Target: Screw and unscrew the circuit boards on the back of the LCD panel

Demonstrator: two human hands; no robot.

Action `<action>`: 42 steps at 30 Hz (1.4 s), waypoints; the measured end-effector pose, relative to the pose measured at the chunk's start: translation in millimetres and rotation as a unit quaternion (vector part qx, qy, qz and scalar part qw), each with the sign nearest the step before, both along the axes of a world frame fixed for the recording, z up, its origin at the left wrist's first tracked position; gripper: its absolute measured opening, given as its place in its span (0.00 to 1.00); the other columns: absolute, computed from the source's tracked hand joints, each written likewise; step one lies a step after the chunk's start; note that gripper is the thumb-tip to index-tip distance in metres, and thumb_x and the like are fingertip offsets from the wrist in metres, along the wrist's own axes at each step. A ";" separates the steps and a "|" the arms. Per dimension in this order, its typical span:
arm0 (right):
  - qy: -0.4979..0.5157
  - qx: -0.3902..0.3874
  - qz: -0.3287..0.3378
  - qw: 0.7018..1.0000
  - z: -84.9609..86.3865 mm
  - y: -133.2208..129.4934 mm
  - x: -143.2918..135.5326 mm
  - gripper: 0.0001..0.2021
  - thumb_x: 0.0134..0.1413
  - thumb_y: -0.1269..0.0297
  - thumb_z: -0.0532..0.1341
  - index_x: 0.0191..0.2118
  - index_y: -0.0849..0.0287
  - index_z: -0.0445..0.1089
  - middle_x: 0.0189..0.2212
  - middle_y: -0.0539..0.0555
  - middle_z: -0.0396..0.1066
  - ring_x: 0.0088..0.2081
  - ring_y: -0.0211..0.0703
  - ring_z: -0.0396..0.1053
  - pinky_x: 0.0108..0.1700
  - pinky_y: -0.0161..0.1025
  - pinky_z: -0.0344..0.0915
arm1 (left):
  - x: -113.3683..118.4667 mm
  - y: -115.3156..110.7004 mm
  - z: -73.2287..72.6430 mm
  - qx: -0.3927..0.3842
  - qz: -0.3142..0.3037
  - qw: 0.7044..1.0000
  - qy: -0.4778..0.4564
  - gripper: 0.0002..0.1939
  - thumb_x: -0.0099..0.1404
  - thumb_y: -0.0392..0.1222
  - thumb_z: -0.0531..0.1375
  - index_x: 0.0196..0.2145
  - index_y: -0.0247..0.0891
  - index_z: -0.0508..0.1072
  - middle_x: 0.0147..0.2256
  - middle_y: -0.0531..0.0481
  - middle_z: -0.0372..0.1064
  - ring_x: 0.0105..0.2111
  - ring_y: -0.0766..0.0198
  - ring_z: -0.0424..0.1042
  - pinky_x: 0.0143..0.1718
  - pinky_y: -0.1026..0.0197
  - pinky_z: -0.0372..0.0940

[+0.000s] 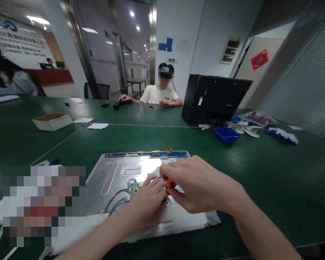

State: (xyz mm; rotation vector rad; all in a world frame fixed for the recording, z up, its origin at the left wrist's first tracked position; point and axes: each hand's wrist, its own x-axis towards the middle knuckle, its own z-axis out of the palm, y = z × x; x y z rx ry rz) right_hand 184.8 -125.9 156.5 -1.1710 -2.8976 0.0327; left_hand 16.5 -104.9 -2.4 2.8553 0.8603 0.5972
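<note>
A silver display panel point(96, 193) lies back side up on the table in front of me. My right hand point(202, 184) is closed around the orange and black handle of a screwdriver point(171, 183), held over the panel's middle. The screwdriver's tip is hidden. My left hand point(148, 202) rests on the panel beside the screwdriver, its fingers partly spread over a small green circuit board point(134, 188); the thumb is mostly hidden. Dark cables point(115, 196) run from the board toward the left. Along the panel's far edge sits a narrow blue circuit strip point(151, 154).
On the green table point(273, 173) are an open box point(52, 122), papers point(98, 126), a blue tray point(227, 135), a black monitor point(216, 99) and gloves point(282, 136). A co-worker point(161, 94) sits across the table. Another person point(13, 81) is at far left. A blurred patch covers the near left.
</note>
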 end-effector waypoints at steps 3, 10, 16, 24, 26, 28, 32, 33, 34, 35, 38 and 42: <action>-0.003 0.002 -0.002 1.000 0.7 -0.2 -0.6 0.03 0.53 0.66 0.55 0.35 0.57 0.61 0.31 0.52 0.72 0.28 0.40 0.66 0.25 0.37 0.47 | -0.1 -0.3 0.7 -0.001 -0.002 1.000 -0.004 0.10 0.64 0.35 0.54 0.43 0.39 0.69 0.44 0.45 0.68 0.48 0.53 0.65 0.56 0.44 0.52; -0.009 0.000 -0.005 1.000 -1.1 0.6 -1.9 0.03 0.54 0.66 0.54 0.36 0.58 0.62 0.30 0.52 0.72 0.28 0.40 0.66 0.26 0.37 0.47 | -0.3 0.1 2.0 -0.007 -0.003 1.000 0.015 0.10 0.63 0.35 0.54 0.43 0.38 0.68 0.46 0.44 0.67 0.49 0.52 0.63 0.56 0.44 0.51; -0.008 0.025 -0.013 1.000 -4.0 1.5 -0.8 0.04 0.55 0.64 0.54 0.35 0.58 0.62 0.28 0.51 0.72 0.26 0.40 0.66 0.24 0.38 0.45 | -0.8 0.3 1.0 -0.013 -0.005 1.000 0.017 0.11 0.63 0.34 0.54 0.44 0.39 0.68 0.46 0.44 0.67 0.49 0.52 0.63 0.55 0.44 0.52; -0.012 0.021 -0.019 1.000 -0.6 1.9 1.0 0.04 0.56 0.63 0.54 0.35 0.57 0.63 0.28 0.51 0.72 0.27 0.40 0.66 0.25 0.37 0.45 | -1.4 -0.5 3.1 -0.021 -0.008 1.000 0.010 0.11 0.62 0.34 0.55 0.44 0.38 0.67 0.45 0.45 0.67 0.49 0.52 0.62 0.56 0.45 0.50; -0.008 0.021 -0.021 1.000 0.5 1.5 2.8 0.05 0.56 0.62 0.55 0.35 0.57 0.63 0.28 0.51 0.72 0.28 0.40 0.66 0.26 0.36 0.46 | -1.6 -0.6 4.3 -0.023 -0.010 1.000 0.012 0.11 0.62 0.34 0.55 0.43 0.38 0.67 0.45 0.45 0.67 0.49 0.52 0.62 0.56 0.45 0.50; -0.006 0.024 -0.023 0.999 1.3 1.2 4.6 0.05 0.56 0.61 0.55 0.34 0.56 0.62 0.29 0.51 0.72 0.28 0.40 0.66 0.26 0.36 0.46 | -1.7 -0.8 6.2 -0.030 -0.010 0.999 0.015 0.12 0.62 0.34 0.56 0.44 0.39 0.67 0.45 0.46 0.67 0.49 0.53 0.62 0.56 0.46 0.50; -0.006 0.025 -0.032 0.999 2.6 1.3 6.4 0.05 0.56 0.61 0.56 0.33 0.57 0.62 0.29 0.50 0.72 0.27 0.39 0.66 0.25 0.36 0.45 | -2.2 -1.5 11.1 -0.045 -0.011 0.999 0.020 0.14 0.61 0.33 0.56 0.45 0.39 0.67 0.46 0.46 0.66 0.50 0.53 0.61 0.56 0.47 0.50; -0.005 0.025 -0.033 0.999 2.8 1.3 6.4 0.05 0.56 0.61 0.56 0.33 0.57 0.62 0.28 0.50 0.72 0.27 0.39 0.66 0.25 0.36 0.45 | -2.4 -1.7 12.1 -0.047 -0.012 0.999 0.020 0.14 0.61 0.33 0.56 0.46 0.39 0.67 0.46 0.46 0.66 0.50 0.53 0.61 0.56 0.47 0.50; -0.005 0.024 -0.032 0.999 3.0 1.3 6.3 0.05 0.55 0.61 0.56 0.33 0.57 0.62 0.28 0.50 0.72 0.27 0.39 0.66 0.25 0.36 0.45 | -2.6 -1.9 12.9 -0.048 -0.014 0.999 0.020 0.14 0.61 0.33 0.55 0.46 0.39 0.67 0.46 0.46 0.66 0.50 0.53 0.61 0.56 0.47 0.50; -0.004 0.024 -0.032 0.999 3.0 1.3 6.2 0.05 0.55 0.62 0.56 0.33 0.57 0.62 0.28 0.50 0.72 0.27 0.39 0.66 0.25 0.36 0.44 | -2.8 -2.0 13.4 -0.049 -0.015 0.998 0.020 0.14 0.61 0.33 0.55 0.45 0.39 0.67 0.46 0.46 0.66 0.50 0.53 0.61 0.56 0.47 0.50; 0.000 0.026 -0.030 0.999 2.4 1.2 6.0 0.05 0.55 0.62 0.57 0.32 0.57 0.62 0.27 0.49 0.72 0.26 0.39 0.66 0.25 0.36 0.44 | -3.2 -2.3 13.9 -0.048 -0.014 0.999 0.020 0.14 0.60 0.33 0.56 0.45 0.39 0.67 0.46 0.46 0.66 0.49 0.53 0.61 0.56 0.46 0.50; 0.006 0.033 -0.028 0.999 1.3 1.5 6.6 0.05 0.55 0.62 0.57 0.32 0.57 0.61 0.27 0.49 0.71 0.26 0.39 0.65 0.24 0.36 0.43 | -2.9 -2.2 13.7 -0.046 -0.008 0.999 0.023 0.13 0.61 0.34 0.57 0.45 0.39 0.67 0.46 0.46 0.66 0.50 0.53 0.61 0.56 0.46 0.50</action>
